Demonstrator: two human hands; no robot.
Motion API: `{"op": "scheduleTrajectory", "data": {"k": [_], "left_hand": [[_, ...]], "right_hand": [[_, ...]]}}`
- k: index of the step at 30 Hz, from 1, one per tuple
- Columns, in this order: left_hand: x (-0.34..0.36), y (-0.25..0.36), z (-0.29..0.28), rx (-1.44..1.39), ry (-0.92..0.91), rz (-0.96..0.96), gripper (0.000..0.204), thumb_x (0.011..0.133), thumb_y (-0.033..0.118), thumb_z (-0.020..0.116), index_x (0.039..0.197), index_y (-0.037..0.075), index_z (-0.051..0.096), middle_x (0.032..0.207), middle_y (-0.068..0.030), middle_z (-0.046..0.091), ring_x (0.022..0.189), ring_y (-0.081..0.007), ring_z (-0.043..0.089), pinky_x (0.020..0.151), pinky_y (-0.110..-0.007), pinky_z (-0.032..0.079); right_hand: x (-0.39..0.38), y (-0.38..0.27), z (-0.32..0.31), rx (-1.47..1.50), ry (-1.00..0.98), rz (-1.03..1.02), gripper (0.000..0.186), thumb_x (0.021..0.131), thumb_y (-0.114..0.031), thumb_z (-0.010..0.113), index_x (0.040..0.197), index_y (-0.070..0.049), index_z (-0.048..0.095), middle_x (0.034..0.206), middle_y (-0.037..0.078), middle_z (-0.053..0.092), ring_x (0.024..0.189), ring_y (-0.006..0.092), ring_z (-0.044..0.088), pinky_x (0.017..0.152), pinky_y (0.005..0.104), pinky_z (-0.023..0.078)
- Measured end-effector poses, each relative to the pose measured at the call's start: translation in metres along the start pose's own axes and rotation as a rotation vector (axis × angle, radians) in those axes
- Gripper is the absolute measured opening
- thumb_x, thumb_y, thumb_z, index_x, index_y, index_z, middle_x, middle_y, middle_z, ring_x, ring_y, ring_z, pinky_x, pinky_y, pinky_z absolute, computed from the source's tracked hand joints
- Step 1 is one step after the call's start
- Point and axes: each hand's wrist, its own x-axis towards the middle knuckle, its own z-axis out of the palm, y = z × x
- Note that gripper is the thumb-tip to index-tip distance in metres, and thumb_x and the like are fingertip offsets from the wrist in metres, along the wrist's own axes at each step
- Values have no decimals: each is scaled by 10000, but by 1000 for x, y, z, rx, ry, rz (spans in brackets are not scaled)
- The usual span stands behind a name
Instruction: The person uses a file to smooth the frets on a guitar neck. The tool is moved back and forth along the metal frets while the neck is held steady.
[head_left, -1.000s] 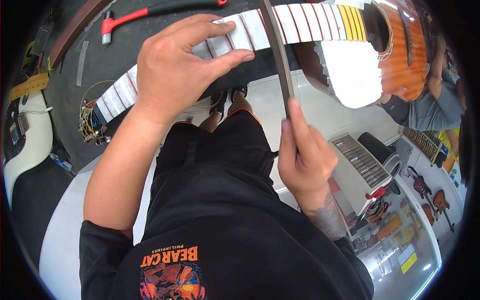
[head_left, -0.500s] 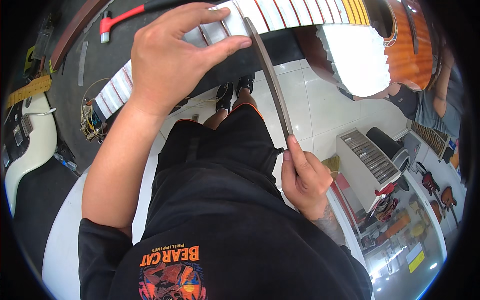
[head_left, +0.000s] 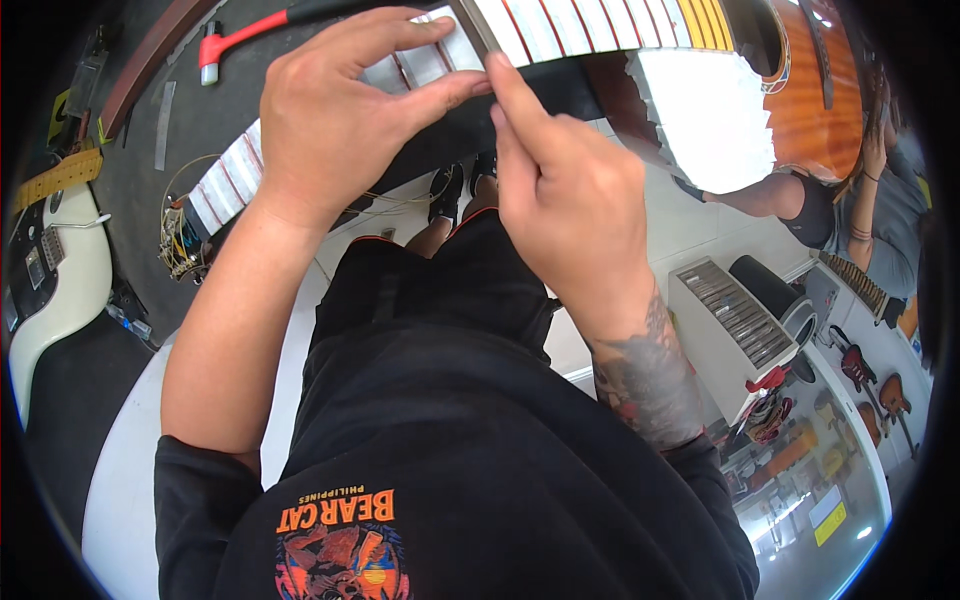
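An acoustic guitar point(head_left: 820, 140) with an orange-brown body lies across the top, its fretboard point(head_left: 600, 22) masked with white tape between the frets and yellow at the body end. A large white masking sheet point(head_left: 700, 120) covers part of the body. My left hand point(head_left: 350, 125) grips the masked neck, index finger and thumb over the fretboard. My right hand point(head_left: 560, 185) holds a long dark metal file point(head_left: 470, 25), its fingertips just beside my left thumb; the file lies across the fretboard, partly hidden by my fingers. The headstock point(head_left: 185, 240) with loose strings is at the left.
On the dark bench point(head_left: 140, 260) lie a red-and-black mallet point(head_left: 235, 40), a wooden bar point(head_left: 150, 60) and a cream electric guitar point(head_left: 65, 270). Another person point(head_left: 880, 230) is at the right. A cabinet point(head_left: 730, 330) of tools and a glass display point(head_left: 820, 470) with guitars stand lower right.
My right hand has moved up toward the neck with the file, which has slid further across the fretboard. My left hand has shifted slightly left and up, still on the neck.
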Motion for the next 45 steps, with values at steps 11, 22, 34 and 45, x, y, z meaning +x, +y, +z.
{"op": "scheduleTrajectory", "data": {"k": [11,22,34,45], "left_hand": [[-1,6,0,22,0,5,435,719,214,961,1089,42,809,1160,-124,774,1015,-205,753,878,-307,578],[-1,7,-2,39,-2,-71,442,715,219,962,1089,42,807,1165,-115,774,1019,-204,751,898,-308,572],[0,6,-2,76,-1,0,446,712,260,965,1065,37,809,1145,-123,779,1010,-215,759,878,-304,580],[-1,6,-1,27,-8,-48,433,719,242,959,1072,39,809,1152,-121,777,1025,-219,756,893,-311,580]], "right_hand": [[-111,-3,-35,63,-109,154,514,870,111,717,1368,-5,666,619,87,519,512,208,520,506,336,447],[-41,-9,-18,-17,8,45,467,905,39,720,1360,-57,687,604,82,528,496,216,506,502,355,440],[-132,-14,-51,18,-95,131,590,809,81,759,1378,-54,673,673,30,537,498,167,528,476,331,462],[-50,-11,-21,-61,-85,78,472,904,38,717,1359,-85,692,619,96,544,506,246,532,521,368,456]]}}
